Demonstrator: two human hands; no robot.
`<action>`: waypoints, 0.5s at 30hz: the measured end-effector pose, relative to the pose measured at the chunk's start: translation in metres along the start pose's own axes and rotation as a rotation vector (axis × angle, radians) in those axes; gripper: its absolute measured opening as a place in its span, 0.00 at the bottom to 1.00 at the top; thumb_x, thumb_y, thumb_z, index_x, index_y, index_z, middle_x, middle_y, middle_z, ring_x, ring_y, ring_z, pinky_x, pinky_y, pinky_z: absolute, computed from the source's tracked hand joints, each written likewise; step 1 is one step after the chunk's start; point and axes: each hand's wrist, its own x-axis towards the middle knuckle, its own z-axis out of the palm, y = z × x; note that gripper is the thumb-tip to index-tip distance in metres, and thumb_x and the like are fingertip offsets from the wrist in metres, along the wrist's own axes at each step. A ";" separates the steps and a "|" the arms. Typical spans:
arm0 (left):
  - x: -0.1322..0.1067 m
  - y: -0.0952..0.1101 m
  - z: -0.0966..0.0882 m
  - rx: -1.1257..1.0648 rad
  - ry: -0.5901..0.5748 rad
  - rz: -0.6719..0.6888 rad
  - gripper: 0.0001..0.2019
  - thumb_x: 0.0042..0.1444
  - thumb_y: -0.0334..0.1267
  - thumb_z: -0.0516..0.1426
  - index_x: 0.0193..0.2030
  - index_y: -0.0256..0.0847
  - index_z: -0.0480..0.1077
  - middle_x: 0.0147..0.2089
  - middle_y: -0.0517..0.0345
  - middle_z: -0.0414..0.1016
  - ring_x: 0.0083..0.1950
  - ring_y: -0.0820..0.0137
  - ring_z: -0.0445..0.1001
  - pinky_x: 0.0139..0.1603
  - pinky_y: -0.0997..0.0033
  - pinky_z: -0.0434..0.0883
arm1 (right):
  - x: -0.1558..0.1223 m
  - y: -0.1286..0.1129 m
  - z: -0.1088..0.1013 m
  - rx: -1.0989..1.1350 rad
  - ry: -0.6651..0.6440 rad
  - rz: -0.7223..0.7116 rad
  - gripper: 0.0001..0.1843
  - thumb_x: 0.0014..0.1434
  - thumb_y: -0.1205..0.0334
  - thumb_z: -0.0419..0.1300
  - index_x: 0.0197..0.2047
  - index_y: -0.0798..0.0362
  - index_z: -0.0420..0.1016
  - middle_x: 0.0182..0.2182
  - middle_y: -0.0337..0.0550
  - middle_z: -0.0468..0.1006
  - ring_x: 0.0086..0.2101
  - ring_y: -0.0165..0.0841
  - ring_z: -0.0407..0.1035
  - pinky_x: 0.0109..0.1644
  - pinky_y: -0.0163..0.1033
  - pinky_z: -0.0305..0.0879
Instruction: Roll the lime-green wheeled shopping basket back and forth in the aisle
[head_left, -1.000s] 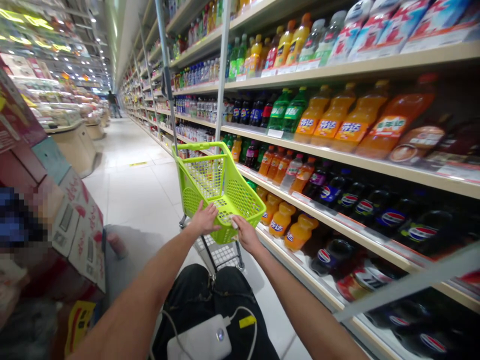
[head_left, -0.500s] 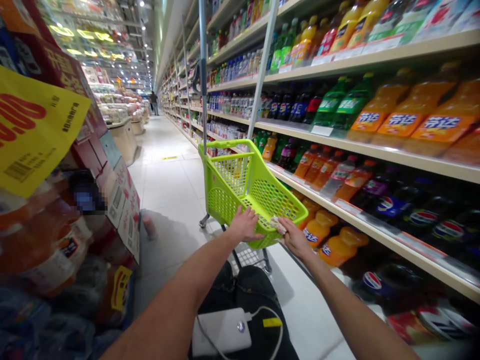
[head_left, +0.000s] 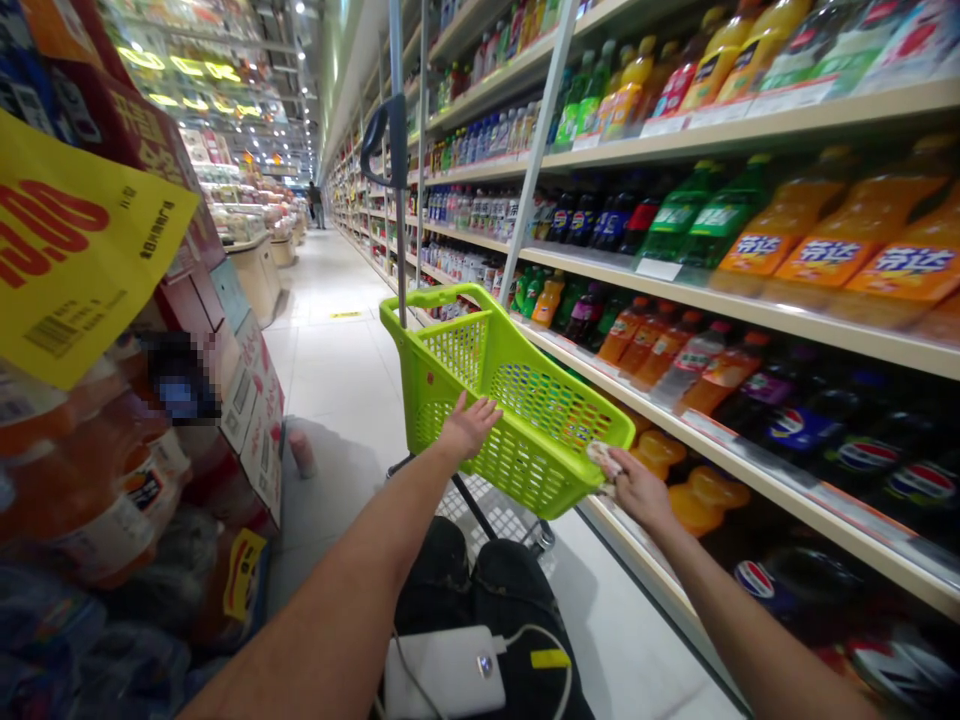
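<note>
A small crumpled pale packet [head_left: 604, 460], exact item unclear, is pinched in the right hand [head_left: 637, 503], thumb and fingers narrow on it, right at the near corner of a lime-green plastic shopping basket [head_left: 525, 480] on a wheeled trolley frame. The left hand [head_left: 469, 428] is open, fingers spread, empty, against the basket's near rim. Orange soft-drink bottles [head_left: 709, 488] sit on the shelf just beyond the right hand.

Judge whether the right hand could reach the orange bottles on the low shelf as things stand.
Probably yes: the right hand is just beside the orange bottles, with only the shelf's front edge between, though its fingers hold a pale item at the basket's rim.
</note>
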 end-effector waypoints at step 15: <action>-0.011 -0.007 -0.021 -0.026 -0.021 -0.138 0.30 0.52 0.29 0.47 0.64 0.36 0.47 0.67 0.45 0.46 0.67 0.61 0.45 0.64 0.44 0.37 | -0.046 -0.043 0.018 -0.104 0.141 -0.200 0.27 0.50 0.71 0.44 0.54 0.56 0.64 0.55 0.50 0.63 0.59 0.42 0.51 0.61 0.55 0.50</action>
